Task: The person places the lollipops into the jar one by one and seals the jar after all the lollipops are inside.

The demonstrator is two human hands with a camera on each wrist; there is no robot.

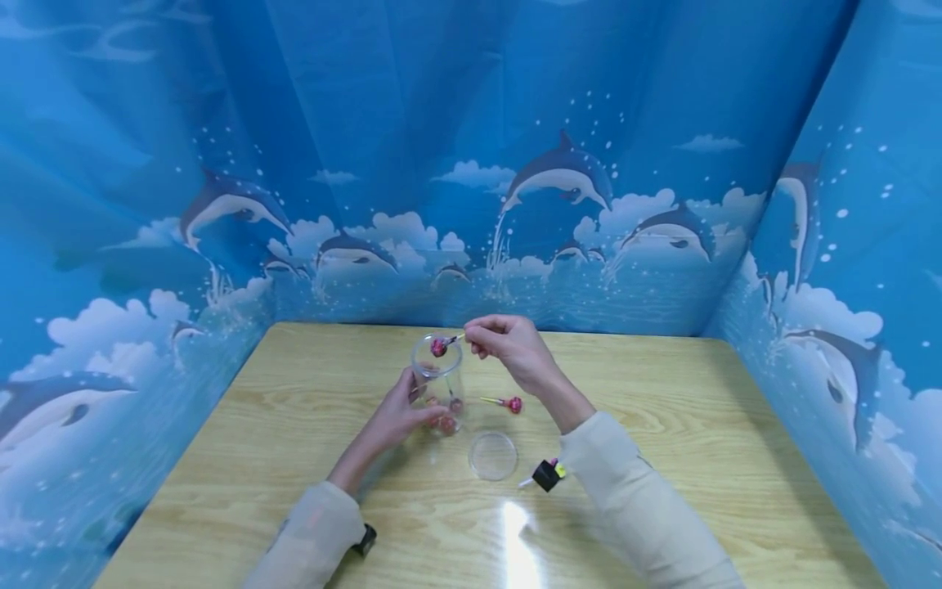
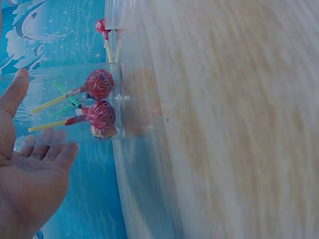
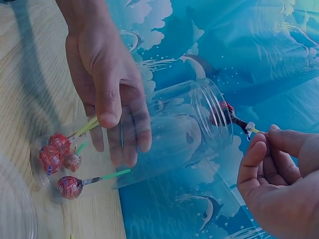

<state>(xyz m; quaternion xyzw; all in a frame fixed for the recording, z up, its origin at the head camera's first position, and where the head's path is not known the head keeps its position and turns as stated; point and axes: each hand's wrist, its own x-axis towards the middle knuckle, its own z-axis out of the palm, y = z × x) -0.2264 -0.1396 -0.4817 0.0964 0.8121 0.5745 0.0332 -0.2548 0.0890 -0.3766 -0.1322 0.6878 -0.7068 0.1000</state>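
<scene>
My left hand (image 1: 397,417) holds a clear plastic jar (image 3: 169,137) from the side, thumb and fingers spread around its wall. The jar is uncapped and stands upright on the table. Several lollipops in red wrappers (image 3: 69,187), with yellow and green sticks, lie at its bottom. Between thumb and fingertips, my right hand (image 1: 515,348) pinches the yellow stick of another lollipop (image 1: 439,347). That candy head points down into the jar's mouth, and in the right wrist view it (image 3: 222,113) shows at the threaded rim.
A red lollipop (image 1: 513,404) with a yellow stick lies on the wooden table (image 1: 294,433), right of the jar. Nearer lies a round clear lid (image 1: 493,456). A small black block (image 1: 546,475) by the right sleeve partly covers something with a white stick. Dolphin-printed curtains (image 1: 441,98) enclose the table.
</scene>
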